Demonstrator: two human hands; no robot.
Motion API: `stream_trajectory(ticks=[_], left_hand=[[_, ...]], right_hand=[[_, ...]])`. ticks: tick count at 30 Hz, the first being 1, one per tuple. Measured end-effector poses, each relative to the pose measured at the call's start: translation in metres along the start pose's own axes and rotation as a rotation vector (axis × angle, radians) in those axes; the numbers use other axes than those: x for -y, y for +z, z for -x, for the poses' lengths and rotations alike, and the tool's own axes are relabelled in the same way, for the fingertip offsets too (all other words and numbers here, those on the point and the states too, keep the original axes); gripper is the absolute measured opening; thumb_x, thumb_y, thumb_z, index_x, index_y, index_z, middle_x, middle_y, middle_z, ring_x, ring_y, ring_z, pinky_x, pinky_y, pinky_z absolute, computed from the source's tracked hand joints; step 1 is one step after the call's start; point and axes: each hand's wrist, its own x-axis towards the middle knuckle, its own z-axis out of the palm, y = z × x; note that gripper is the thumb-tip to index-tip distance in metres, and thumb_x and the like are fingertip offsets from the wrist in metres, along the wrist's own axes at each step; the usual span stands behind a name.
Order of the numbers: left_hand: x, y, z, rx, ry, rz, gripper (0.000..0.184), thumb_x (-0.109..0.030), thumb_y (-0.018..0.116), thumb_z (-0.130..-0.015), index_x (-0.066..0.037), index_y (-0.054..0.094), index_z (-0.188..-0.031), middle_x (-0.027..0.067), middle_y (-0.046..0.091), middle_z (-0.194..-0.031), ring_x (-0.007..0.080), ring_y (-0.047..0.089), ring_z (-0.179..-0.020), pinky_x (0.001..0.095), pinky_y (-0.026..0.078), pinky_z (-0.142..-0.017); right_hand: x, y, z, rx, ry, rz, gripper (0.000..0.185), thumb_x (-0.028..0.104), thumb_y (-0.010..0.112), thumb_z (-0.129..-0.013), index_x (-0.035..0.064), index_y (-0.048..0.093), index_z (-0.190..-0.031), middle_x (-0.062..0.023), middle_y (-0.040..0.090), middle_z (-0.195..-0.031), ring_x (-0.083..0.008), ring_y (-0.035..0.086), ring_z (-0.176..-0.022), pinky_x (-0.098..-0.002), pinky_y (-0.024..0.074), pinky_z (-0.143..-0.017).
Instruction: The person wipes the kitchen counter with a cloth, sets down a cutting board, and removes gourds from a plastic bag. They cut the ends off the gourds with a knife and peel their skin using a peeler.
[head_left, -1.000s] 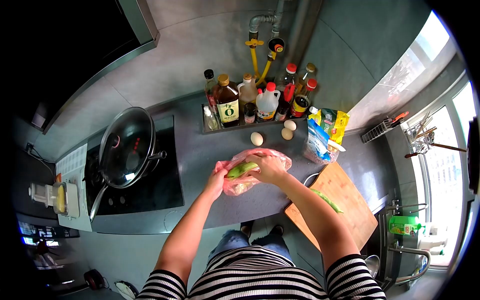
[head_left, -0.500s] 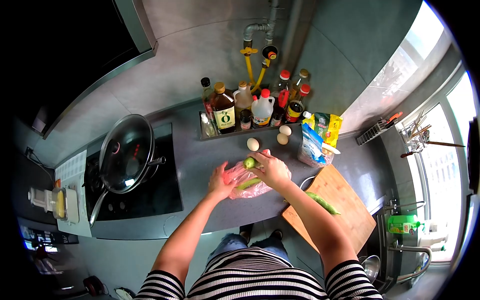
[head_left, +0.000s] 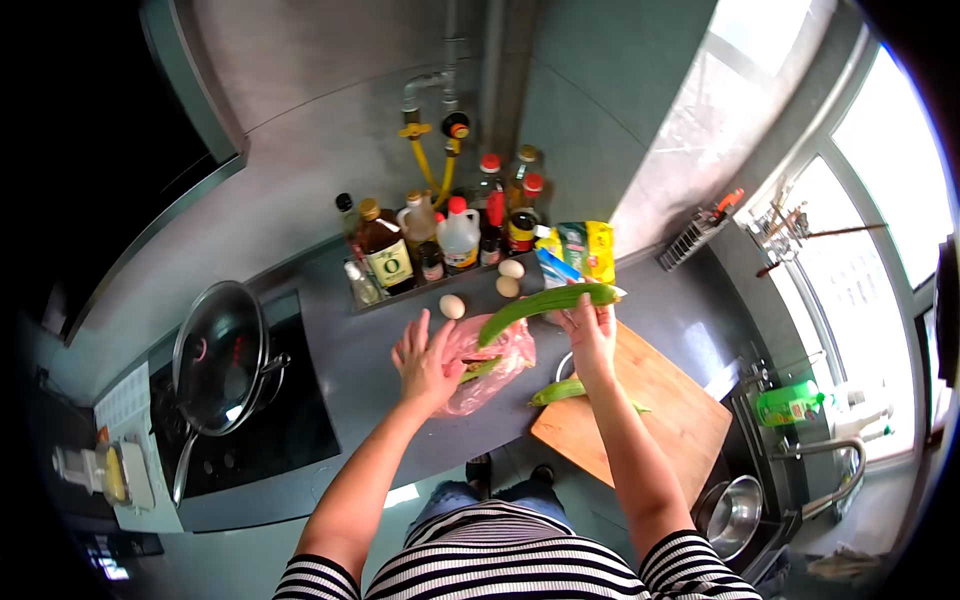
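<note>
- Holding the gourd near its right end in the right grip, at mid-frame, pointing its free end left toward the bag.
- Resting the left grip with fingers splayed at the bag's left side; not showing how hard, if at all, pressing on the plastic.
- Probably wanting a snug but gentle pinch, sparing the skin; possibly wanting support under the long free end.
- Likely needing care around the eggs, lying just above the left fingertips and bag.
- Showing a second gourd in the bag, and a third across the upper left corner of the board.
- Seeing dark grey worktop across mid-frame, catching window light toward the right.
- Seeing a lidded wok on the stove at left, bottles at upper centre, the window at right, a steel bowl at lower right.
</note>
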Motion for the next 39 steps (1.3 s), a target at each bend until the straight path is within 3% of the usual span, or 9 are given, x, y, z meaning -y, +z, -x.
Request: stream_trajectory(ticks=[6, 10, 17, 22, 26, 27, 29, 31, 39], left_hand=[[-0.069, -0.004, -0.009, 0.042, 0.252, -0.008, 0.070, -0.031, 0.078, -0.071, -0.016, 0.053, -0.134, 0.0143, 0.025, -0.155, 0.0343, 0.023, -0.142, 0.0587, 0.020, -0.107], [-0.106, 0.042, -0.008, 0.177, 0.532, 0.249, 0.055, -0.020, 0.075, -0.073, -0.010, 0.059, -0.125, 0.0178, 0.046, -0.142, 0.0360, 0.041, -0.132, 0.0461, 0.033, -0.107], [-0.125, 0.088, 0.007, 0.299, 0.597, 0.186, 0.046, -0.019, 0.071, -0.076, -0.009, 0.062, -0.121, 0.0148, 0.050, -0.138, 0.0320, 0.043, -0.131, 0.0457, 0.034, -0.106], [-0.107, 0.057, 0.016, 0.188, 0.571, 0.213, 0.039, -0.014, 0.069, -0.076, -0.009, 0.062, -0.114, 0.0131, 0.056, -0.123, 0.0316, 0.051, -0.119, 0.0459, 0.037, -0.101], [-0.075, 0.020, 0.025, 0.014, 0.402, 0.127, 0.027, -0.013, 0.067, -0.076, -0.010, 0.059, -0.102, 0.0105, 0.057, -0.105, 0.0307, 0.055, -0.100, 0.0445, 0.040, -0.088], [-0.064, 0.010, 0.028, -0.027, 0.350, 0.096, 0.024, -0.012, 0.066, -0.076, -0.010, 0.058, -0.099, 0.0099, 0.056, -0.100, 0.0305, 0.056, -0.095, 0.0442, 0.041, -0.084], [-0.029, 0.006, 0.036, -0.004, 0.281, -0.021, 0.025, -0.013, 0.067, -0.076, -0.010, 0.057, -0.099, 0.0082, 0.059, -0.093, 0.0280, 0.057, -0.097, 0.0427, 0.040, -0.086], [-0.004, -0.003, 0.043, 0.064, 0.246, -0.114, 0.032, -0.011, 0.068, -0.075, -0.010, 0.059, -0.106, 0.0078, 0.061, -0.093, 0.0265, 0.058, -0.099, 0.0430, 0.039, -0.092], [0.041, -0.005, 0.066, 0.255, 0.070, -0.247, 0.075, -0.028, 0.085, -0.062, -0.009, 0.053, -0.127, 0.0137, 0.053, -0.132, 0.0271, 0.046, -0.128, 0.0440, 0.025, -0.114]], right_hand=[[0.023, -0.119, 0.026, -0.373, -0.043, -0.278, 0.029, 0.024, 0.059, -0.097, 0.0117, 0.048, -0.120, -0.0078, 0.058, -0.116, -0.0283, 0.061, -0.105, -0.0462, 0.0526, -0.094], [0.023, -0.183, 0.055, -0.695, -0.044, -0.154, 0.031, 0.024, 0.061, -0.095, 0.0128, 0.047, -0.121, -0.0061, 0.055, -0.113, -0.0263, 0.060, -0.100, -0.0432, 0.0531, -0.091], [0.020, -0.262, 0.090, -0.700, 0.436, -0.176, 0.037, 0.027, 0.056, -0.098, 0.0048, 0.044, -0.126, -0.0119, 0.054, -0.115, -0.0265, 0.059, -0.103, -0.0375, 0.0552, -0.082], [0.030, -0.225, 0.096, -0.693, 0.419, 0.170, 0.036, 0.020, 0.059, -0.095, -0.0008, 0.048, -0.122, -0.0129, 0.059, -0.108, -0.0220, 0.063, -0.085, -0.0324, 0.0548, -0.075], [0.007, -0.130, 0.084, -0.100, -0.072, 0.800, 0.016, 0.013, 0.064, -0.090, 0.0010, 0.062, -0.100, -0.0041, 0.064, -0.085, -0.0102, 0.059, -0.081, -0.0274, 0.0494, -0.071], [0.023, -0.077, 0.088, 0.045, -0.057, 0.874, 0.011, 0.007, 0.063, -0.088, 0.0025, 0.063, -0.098, -0.0055, 0.065, -0.088, -0.0165, 0.062, -0.080, -0.0309, 0.0500, -0.071], [0.004, -0.033, 0.081, 0.462, -0.431, 1.311, 0.011, 0.009, 0.067, -0.080, 0.0069, 0.064, -0.091, -0.0090, 0.064, -0.089, -0.0292, 0.059, -0.087, -0.0399, 0.0461, -0.081], [-0.030, 0.002, 0.075, 0.754, -0.777, 1.512, 0.013, 0.020, 0.064, -0.078, 0.0116, 0.065, -0.088, -0.0004, 0.064, -0.093, -0.0193, 0.056, -0.097, -0.0362, 0.0406, -0.087], [-0.143, 0.051, 0.053, 1.241, -0.782, 1.952, 0.016, 0.022, 0.060, -0.079, 0.0167, 0.068, -0.092, 0.0059, 0.067, -0.097, -0.0123, 0.055, -0.103, -0.0299, 0.0376, -0.087]])
